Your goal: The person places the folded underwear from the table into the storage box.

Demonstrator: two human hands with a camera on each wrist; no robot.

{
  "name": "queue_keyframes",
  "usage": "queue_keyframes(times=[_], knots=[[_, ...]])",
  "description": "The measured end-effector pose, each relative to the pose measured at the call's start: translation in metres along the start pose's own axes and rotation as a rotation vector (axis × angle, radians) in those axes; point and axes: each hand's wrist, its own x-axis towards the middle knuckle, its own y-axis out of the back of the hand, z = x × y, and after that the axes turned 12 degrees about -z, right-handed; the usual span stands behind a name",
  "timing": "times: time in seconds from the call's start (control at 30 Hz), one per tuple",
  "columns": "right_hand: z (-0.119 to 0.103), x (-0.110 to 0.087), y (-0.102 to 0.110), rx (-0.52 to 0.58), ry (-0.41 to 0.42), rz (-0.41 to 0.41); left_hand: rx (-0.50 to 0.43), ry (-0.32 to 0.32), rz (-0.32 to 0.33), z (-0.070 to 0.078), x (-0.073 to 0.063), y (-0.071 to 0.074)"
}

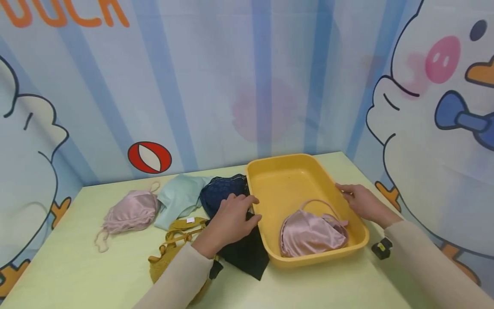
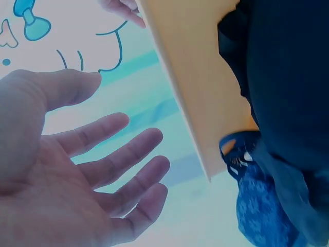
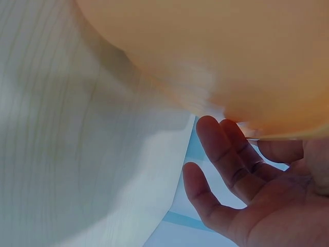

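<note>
My left hand [image 1: 233, 221] hovers by the left rim of a yellow plastic tray [image 1: 285, 184], fingers loosely spread and holding nothing. In the left wrist view the left palm and fingers [image 2: 128, 164] show apart from the tray wall. My right hand [image 1: 366, 204] grips the tray's right rim, thumb at the edge and fingertips against the outer wall. Inside the tray, toward the near end, lies a folded pink satin bra [image 1: 312, 234] with a thin strap looped up. Below the left hand, a black cloth garment [image 1: 247, 253] lies against the tray's left side.
Left of the tray lie a navy lace bra [image 1: 221, 191], a mint-green garment [image 1: 179, 197], a mustard strappy garment [image 1: 166, 262] and another pink satin garment [image 1: 133, 210]. The pale table [image 1: 96, 274] ends at a striped cartoon backdrop [image 1: 216, 86].
</note>
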Motion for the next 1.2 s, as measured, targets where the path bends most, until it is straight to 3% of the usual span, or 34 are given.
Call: queue_keyframes(times=[0.2,0.57,0.87,1.2], knots=[[-0.002,-0.001,0.000,0.034,-0.027,-0.023,-0.017,0.034,0.037,-0.017,-0.015,0.003],[-0.001,-0.002,0.000,0.007,-0.003,-0.009,-0.084,0.166,0.023,-0.051,-0.047,0.014],[-0.003,-0.004,0.000,0.015,-0.011,-0.019,-0.137,0.163,0.024,-0.088,-0.080,0.025],[-0.003,-0.003,0.000,0.029,-0.026,-0.028,-0.142,0.173,-0.101,-0.124,-0.119,0.025]])
